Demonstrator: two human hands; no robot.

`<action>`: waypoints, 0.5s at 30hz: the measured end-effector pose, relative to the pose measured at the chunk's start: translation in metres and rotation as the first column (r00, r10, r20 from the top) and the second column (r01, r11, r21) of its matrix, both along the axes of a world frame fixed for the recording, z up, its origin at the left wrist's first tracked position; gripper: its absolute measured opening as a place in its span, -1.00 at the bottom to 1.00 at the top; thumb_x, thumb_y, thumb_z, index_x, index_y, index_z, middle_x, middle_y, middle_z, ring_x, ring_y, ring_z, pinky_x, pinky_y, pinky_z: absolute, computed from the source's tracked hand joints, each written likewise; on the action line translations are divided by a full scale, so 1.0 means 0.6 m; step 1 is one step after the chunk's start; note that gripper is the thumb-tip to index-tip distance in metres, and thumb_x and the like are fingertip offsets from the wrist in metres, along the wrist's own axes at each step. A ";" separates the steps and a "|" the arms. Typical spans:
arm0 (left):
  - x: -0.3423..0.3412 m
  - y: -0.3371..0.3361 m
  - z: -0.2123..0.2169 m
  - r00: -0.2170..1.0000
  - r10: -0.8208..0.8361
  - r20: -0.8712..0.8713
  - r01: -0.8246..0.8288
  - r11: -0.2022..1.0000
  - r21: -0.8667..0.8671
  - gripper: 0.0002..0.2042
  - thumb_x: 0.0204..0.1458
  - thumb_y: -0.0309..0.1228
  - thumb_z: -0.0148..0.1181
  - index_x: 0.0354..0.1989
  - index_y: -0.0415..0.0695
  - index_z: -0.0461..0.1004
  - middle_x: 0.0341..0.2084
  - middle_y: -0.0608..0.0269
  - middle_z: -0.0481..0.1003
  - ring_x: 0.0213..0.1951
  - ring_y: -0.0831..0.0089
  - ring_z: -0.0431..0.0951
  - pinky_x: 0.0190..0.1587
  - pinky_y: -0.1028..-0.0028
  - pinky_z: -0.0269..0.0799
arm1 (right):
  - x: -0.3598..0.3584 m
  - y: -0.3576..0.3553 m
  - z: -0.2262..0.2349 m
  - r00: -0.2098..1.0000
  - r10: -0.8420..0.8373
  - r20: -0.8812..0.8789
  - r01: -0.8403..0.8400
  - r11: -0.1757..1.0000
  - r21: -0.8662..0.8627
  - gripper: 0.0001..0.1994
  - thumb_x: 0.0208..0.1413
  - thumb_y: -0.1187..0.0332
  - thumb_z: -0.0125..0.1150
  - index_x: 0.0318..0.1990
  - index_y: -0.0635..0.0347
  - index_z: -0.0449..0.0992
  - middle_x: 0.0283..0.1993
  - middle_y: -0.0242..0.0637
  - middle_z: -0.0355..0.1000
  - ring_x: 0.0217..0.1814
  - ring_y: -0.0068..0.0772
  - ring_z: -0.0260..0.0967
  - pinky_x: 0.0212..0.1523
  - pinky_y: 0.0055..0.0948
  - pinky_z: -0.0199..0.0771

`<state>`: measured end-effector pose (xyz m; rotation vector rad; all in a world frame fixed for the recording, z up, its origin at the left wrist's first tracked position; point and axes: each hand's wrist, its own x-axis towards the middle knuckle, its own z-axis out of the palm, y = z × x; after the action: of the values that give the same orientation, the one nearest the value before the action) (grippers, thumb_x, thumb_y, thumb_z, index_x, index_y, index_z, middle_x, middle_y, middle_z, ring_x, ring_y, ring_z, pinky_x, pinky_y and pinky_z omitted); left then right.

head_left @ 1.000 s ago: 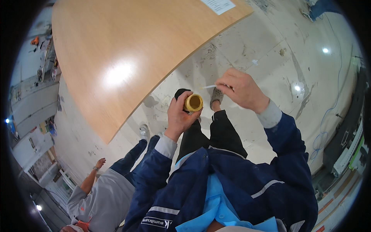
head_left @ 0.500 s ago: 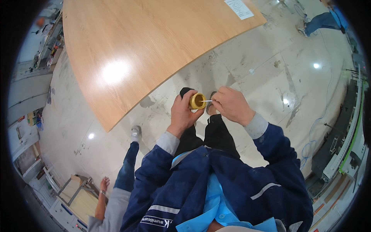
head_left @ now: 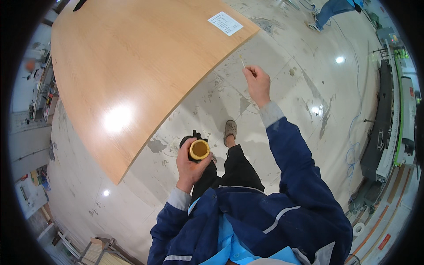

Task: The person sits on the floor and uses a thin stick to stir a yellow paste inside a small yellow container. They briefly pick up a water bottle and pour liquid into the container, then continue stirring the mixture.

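My left hand (head_left: 187, 165) is wrapped round a small round yellow pot (head_left: 199, 150), its mouth facing up and brownish-yellow inside. Something black (head_left: 197, 134), with finger-like ends like a glove, shows behind the pot at the same hand. Stretched forward, my right hand (head_left: 257, 83) pinches a thin white stick (head_left: 242, 62) with a yellowish tip, small in view. The stick points up and away, just off the edge of a large light-wood board (head_left: 132, 57), and appears not to touch it.
A white printed sheet (head_left: 225, 23) lies on the board near its right corner. Another person's leg (head_left: 329, 13) shows at the far right. A blue cable (head_left: 352, 154) trails over the floor beside long machinery (head_left: 380, 128). A dark object (head_left: 79, 5) rests at the board's far left.
My right hand has drawn the stick out of the pot and moved it forward toward the board's edge. My left hand has lowered the pot. The person at my left has gone from view.
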<state>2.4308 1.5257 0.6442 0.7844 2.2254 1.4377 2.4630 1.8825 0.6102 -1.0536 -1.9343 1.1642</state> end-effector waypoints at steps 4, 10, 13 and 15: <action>0.020 -0.008 0.002 0.995 0.002 0.101 -0.004 1.000 0.022 -0.40 -0.08 -0.35 0.66 0.15 -0.19 0.51 -0.05 0.15 0.62 -0.01 0.28 0.66 0.10 0.34 0.55 | -0.049 0.039 -0.016 0.992 -0.098 -0.079 0.096 0.995 -0.038 -0.82 0.24 0.32 0.36 -0.18 0.26 0.69 -0.33 -0.21 0.63 -0.29 -0.34 0.58 -0.18 -0.33 0.55; 0.028 0.003 0.001 0.992 0.008 0.123 -0.007 1.000 -0.004 -0.38 -0.08 -0.35 0.66 0.16 -0.20 0.50 -0.06 0.15 0.62 -0.03 0.30 0.66 0.10 0.36 0.56 | -0.055 -0.011 -0.028 0.992 0.123 0.011 -0.123 0.990 0.066 -0.86 0.24 0.38 0.37 -0.13 0.22 0.70 -0.21 -0.16 0.65 -0.18 -0.26 0.60 -0.12 -0.31 0.56; 0.027 0.009 0.000 0.996 -0.005 0.086 0.006 1.000 -0.011 -0.38 -0.08 -0.35 0.66 0.16 -0.20 0.50 -0.06 0.17 0.61 -0.03 0.34 0.66 0.09 0.37 0.56 | -0.056 0.009 -0.031 0.998 0.061 0.028 -0.064 0.989 0.130 -0.85 0.25 0.31 0.33 -0.14 0.14 0.70 -0.15 -0.10 0.64 -0.10 -0.03 0.60 -0.05 -0.16 0.57; 0.028 0.012 0.000 0.996 -0.008 0.091 0.008 1.000 -0.007 -0.38 -0.07 -0.35 0.66 0.17 -0.21 0.49 -0.06 0.18 0.61 -0.02 0.36 0.66 0.10 0.38 0.56 | -0.062 0.050 -0.030 0.999 -0.047 0.019 0.043 0.987 0.152 -0.85 0.24 0.31 0.33 -0.14 0.13 0.70 -0.16 -0.10 0.64 -0.08 0.00 0.60 -0.04 -0.15 0.57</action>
<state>2.4474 1.5330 0.6442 0.7105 2.1562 1.4317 2.4256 1.9127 0.5920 -1.0278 -1.9725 0.9682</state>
